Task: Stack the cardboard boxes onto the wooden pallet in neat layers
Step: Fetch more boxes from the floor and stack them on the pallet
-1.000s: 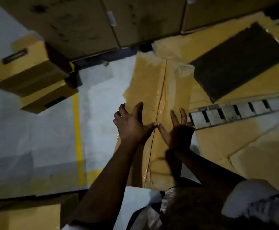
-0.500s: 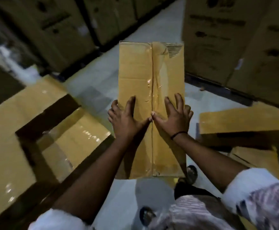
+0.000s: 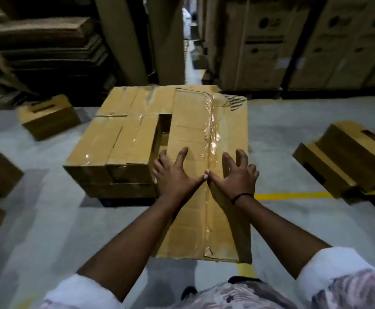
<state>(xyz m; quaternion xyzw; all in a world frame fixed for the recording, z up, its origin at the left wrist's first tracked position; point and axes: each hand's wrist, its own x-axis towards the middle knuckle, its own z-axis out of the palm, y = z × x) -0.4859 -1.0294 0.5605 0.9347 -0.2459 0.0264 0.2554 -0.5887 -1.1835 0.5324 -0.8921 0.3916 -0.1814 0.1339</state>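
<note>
Just the one cam here, strapped to the person's head, wide-angle, tilted forward and down. Both forearms (image 3: pixel 137 241) come in from the bottom edge, so it sits close over the long box (image 3: pixel 188 121), with the floor (image 3: pixel 48 219) around it and tall cartons (image 3: pixel 264 41) further off up top.

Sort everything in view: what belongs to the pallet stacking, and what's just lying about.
Job: long taped box; left hand and right hand on it; stacked boxes; left floor box and right floor boxes, likely next.
Lying about: tall printed cartons; flattened cardboard pile; yellow floor line.
</note>
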